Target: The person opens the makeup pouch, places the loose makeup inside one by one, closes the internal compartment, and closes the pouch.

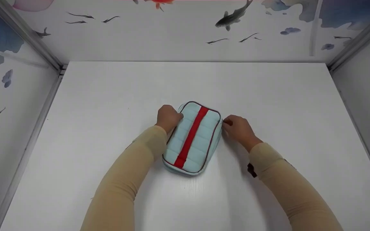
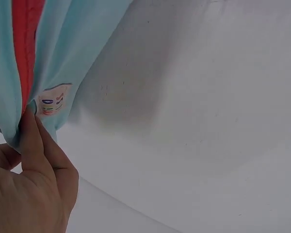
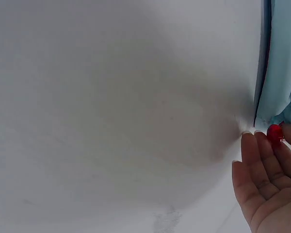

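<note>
A light blue quilted pouch (image 1: 186, 146) with dark red piping and a red strap (image 1: 191, 136) along its top lies tilted on the white table. At its left side my left hand (image 1: 168, 118) pinches the fabric. In the left wrist view, that hand (image 2: 36, 170) grips the cloth beside a red zipper (image 2: 26, 53), close to a small printed label (image 2: 54, 99). On the opposite side, my right hand (image 1: 239, 129) is at the pouch's upper right edge. The right wrist view shows this hand (image 3: 274, 187) pinching a small red zipper pull (image 3: 275, 135) between thumb and fingers.
The white table (image 1: 92, 106) extends around the pouch. A white back wall (image 1: 172, 38) with painted fish stands behind it, and side panels (image 1: 14, 96) rise at left and right along metal frame edges.
</note>
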`<action>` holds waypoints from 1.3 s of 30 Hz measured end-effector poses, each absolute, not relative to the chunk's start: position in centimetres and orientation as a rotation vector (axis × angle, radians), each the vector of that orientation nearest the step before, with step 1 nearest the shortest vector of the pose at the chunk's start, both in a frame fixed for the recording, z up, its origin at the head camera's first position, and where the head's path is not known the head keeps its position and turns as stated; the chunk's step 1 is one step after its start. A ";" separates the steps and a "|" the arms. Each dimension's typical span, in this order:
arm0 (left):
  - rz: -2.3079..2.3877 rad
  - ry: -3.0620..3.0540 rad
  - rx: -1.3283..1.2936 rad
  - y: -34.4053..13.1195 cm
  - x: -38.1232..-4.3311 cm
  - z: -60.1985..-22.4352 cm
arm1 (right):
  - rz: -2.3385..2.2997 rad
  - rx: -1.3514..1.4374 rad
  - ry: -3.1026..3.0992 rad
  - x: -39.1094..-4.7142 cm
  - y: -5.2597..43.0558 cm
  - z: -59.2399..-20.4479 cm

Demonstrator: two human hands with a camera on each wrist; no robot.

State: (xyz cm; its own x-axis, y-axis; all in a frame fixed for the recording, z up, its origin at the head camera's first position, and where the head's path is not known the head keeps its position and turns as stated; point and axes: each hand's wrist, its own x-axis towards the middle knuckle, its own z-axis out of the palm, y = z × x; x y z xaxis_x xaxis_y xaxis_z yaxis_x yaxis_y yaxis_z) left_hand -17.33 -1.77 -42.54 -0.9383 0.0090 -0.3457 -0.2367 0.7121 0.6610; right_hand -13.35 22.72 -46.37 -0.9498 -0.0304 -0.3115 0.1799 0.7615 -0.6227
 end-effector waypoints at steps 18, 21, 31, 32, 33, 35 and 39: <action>1.125 2.362 -0.201 -4.3 -15.4 -42.7 | -0.933 0.049 2.610 -10.8 22.6 -45.0; 1.137 2.330 -0.208 -4.8 -14.9 -42.7 | -0.942 0.016 2.617 -9.5 22.5 -44.8; 1.251 2.249 -0.236 -5.0 -13.3 -43.2 | -0.995 0.022 2.507 -7.8 21.4 -45.1; 1.258 2.247 -0.247 -5.0 -13.1 -43.3 | -0.992 0.034 2.498 -7.8 21.2 -45.1; 1.269 2.240 -0.264 -5.0 -12.9 -43.4 | -0.989 0.034 2.492 -7.8 21.1 -45.2; 1.294 2.226 -0.299 -4.9 -12.4 -43.7 | -0.982 0.042 2.479 -8.0 20.8 -45.1; 1.354 2.188 -0.386 -4.6 -11.5 -44.1 | -0.971 0.019 2.483 -8.7 20.4 -45.0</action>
State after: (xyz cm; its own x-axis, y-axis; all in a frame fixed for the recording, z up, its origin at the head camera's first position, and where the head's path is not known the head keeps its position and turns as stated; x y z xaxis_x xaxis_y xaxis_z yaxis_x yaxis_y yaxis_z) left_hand -11.49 -4.65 -44.07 -0.8172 0.0358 -0.5752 -0.4988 0.4560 0.7371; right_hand -8.66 20.38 -45.01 -0.8889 -0.1543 -0.4313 0.1793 0.7492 -0.6376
